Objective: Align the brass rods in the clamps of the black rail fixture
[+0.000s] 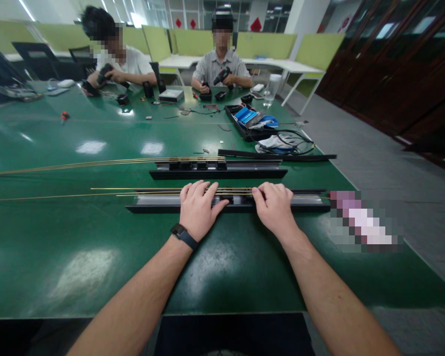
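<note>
A black channel (154, 208) with a pale inner strip lies lengthwise before me. Several thin brass rods (155, 193) run along its top and reach out past its left end. My left hand (199, 210), with a dark band on the wrist, is bent over the rods and the channel's middle. Its thumb lies to the right, against a small black part in the channel; the undersides of the fingers are hidden. My right hand (276, 207) is curled, thumb against forefinger at the rods, over the channel's right half.
Behind lies a second black channel (218, 173) with black inserts and long rods. Farther off are a black strip (278, 155), a black tray (241, 126) with blue items, a cable (307, 143) and a clear cup (272, 91). Two people across the green table hold power drills. A blurred-out object is at right.
</note>
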Tool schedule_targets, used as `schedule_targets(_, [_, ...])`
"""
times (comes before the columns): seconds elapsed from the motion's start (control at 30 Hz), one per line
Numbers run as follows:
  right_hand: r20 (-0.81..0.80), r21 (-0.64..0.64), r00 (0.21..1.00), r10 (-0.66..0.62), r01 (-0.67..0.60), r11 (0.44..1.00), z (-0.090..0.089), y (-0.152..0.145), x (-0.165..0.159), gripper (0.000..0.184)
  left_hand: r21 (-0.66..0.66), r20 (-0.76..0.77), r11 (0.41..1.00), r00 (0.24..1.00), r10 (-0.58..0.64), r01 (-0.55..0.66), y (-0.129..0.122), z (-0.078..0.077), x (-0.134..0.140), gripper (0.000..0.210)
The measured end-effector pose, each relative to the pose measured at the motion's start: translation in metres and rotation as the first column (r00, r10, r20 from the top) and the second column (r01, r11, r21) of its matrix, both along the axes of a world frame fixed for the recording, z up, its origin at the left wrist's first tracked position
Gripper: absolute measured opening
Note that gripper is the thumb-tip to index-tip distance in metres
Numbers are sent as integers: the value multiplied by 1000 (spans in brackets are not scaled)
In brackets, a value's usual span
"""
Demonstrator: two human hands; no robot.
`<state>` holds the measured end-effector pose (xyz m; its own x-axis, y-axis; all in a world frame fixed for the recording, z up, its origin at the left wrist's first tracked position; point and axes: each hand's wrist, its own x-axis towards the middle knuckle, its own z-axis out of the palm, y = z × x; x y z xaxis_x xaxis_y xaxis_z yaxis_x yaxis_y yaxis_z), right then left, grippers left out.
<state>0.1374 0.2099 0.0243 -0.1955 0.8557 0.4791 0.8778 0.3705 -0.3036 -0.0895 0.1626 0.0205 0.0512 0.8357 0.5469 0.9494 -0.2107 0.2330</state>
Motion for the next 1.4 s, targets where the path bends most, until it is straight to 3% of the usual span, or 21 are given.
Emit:
schedule_targets(0.83, [36, 40, 999, -5, 4, 999, 1, -1, 1, 31, -3, 10, 1000, 1000, -4, 4, 0, 0, 0, 48])
schedule_targets(1.4, [-9, -8, 1000, 14, -14, 1000, 2, -1, 0, 32, -11, 11, 1000, 1000, -5, 5, -1, 0, -1, 47])
